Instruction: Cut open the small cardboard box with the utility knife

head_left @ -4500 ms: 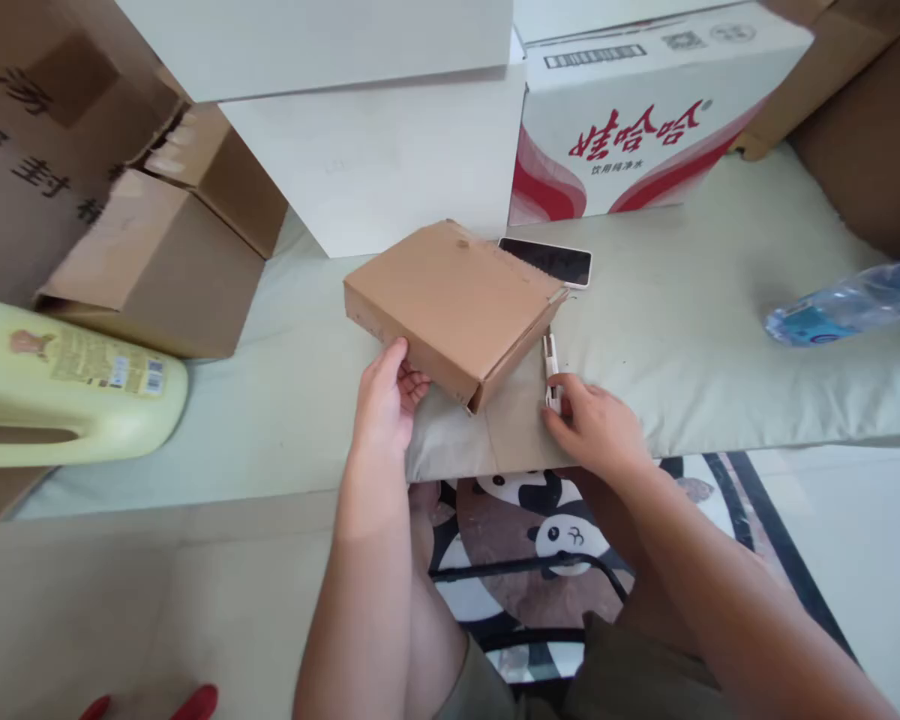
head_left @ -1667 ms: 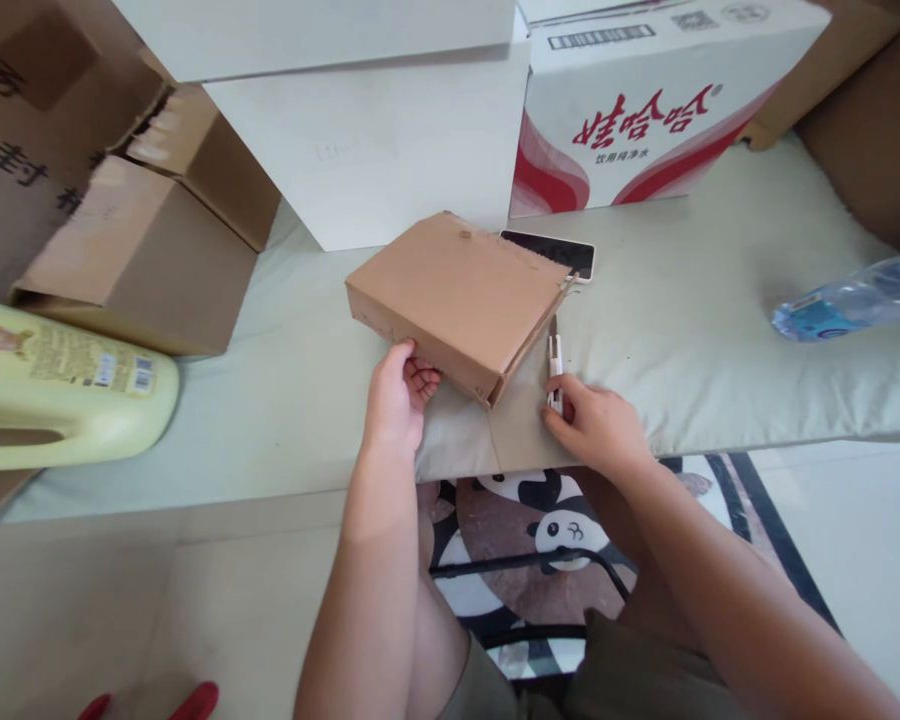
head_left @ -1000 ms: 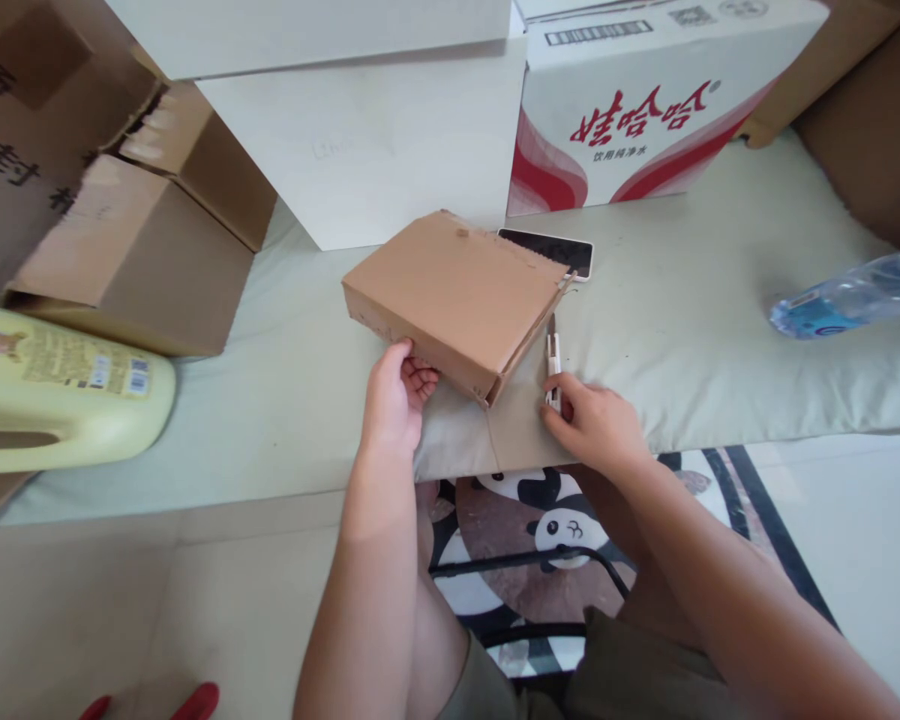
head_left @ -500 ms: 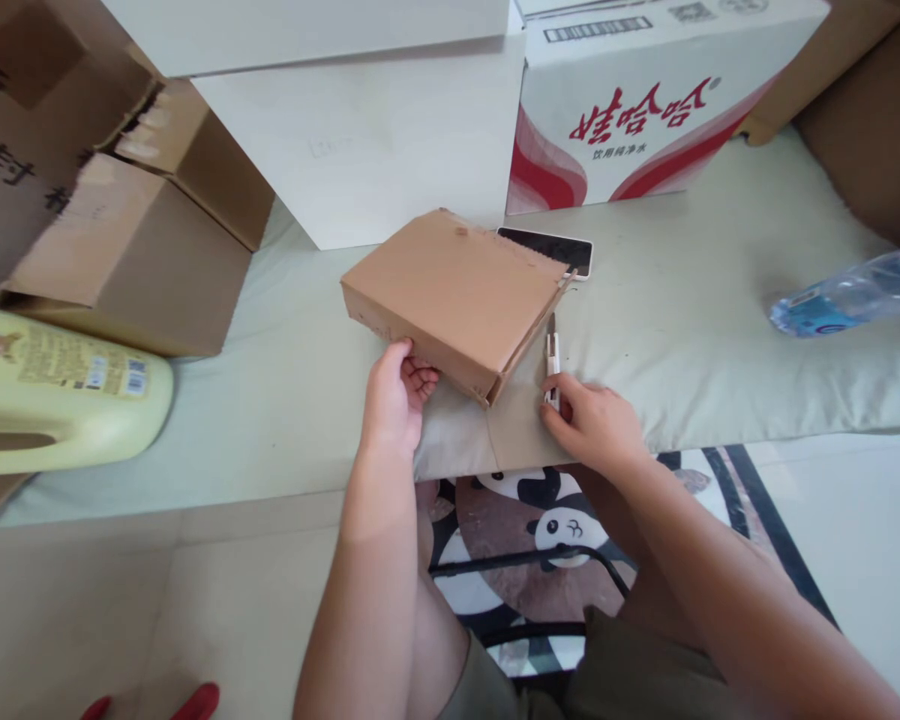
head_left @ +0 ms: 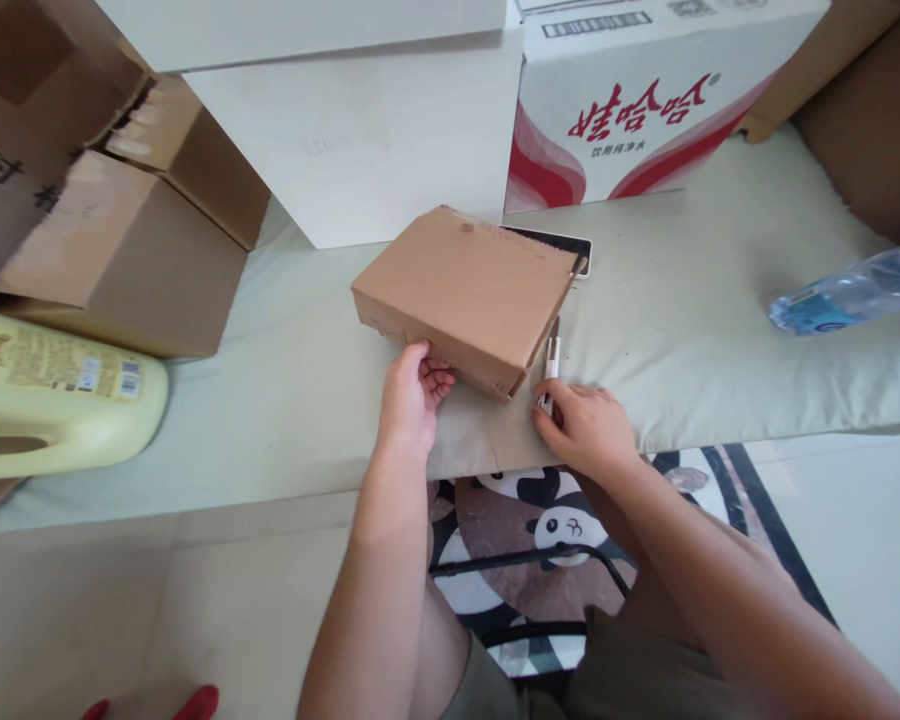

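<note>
A flat brown cardboard box [head_left: 469, 290] lies tilted in front of me on a pale green cloth surface. My left hand [head_left: 418, 392] grips its near lower edge, thumb on the side and fingers curled below. Just right of the box, my right hand [head_left: 589, 420] is closed around a white utility knife [head_left: 551, 362], whose blade points away from me. Partly covered by the far right corner of the box is a phone [head_left: 581, 250] with a dark screen and white rim.
White cartons [head_left: 375, 150] and a red-and-white water carton [head_left: 630, 130] stand at the back. To the left are brown cardboard boxes [head_left: 165, 255] and a yellow jug [head_left: 82, 400]. A clear plastic bottle [head_left: 832, 305] lies at right. A panda-patterned mat [head_left: 510, 550] is below.
My left hand and the cardboard box have shifted a little to the right, covering more of the phone. The right hand with the knife has moved slightly left.
</note>
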Available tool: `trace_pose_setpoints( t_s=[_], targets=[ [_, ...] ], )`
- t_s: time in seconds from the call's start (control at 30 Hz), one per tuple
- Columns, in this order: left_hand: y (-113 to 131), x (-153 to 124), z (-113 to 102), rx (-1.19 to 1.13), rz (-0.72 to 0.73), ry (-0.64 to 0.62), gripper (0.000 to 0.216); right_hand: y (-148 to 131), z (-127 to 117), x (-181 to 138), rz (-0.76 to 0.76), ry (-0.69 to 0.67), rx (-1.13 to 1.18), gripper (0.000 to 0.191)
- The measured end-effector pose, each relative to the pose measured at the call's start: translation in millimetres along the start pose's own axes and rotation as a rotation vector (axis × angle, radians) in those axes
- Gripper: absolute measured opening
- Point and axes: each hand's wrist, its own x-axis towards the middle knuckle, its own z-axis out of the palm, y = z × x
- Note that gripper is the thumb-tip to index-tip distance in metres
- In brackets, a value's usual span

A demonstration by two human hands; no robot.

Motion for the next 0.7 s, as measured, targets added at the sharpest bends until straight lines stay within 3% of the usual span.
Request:
trace_pose_setpoints(
  t_s=[0.37,0.7],
  targets=[
    [-1.9,-1.4,4.9,0.009,-0.033,-0.047,0.024,-5.5,1.5,-1.4,-0.009,-0.035,-0.041,0.025],
    [-7.3,1.3,-0.8,0.062,0.085,-0.089,0.062,-2.7,1.3,-1.0,-0.025,-0.024,0.002,0.024]
  ],
)
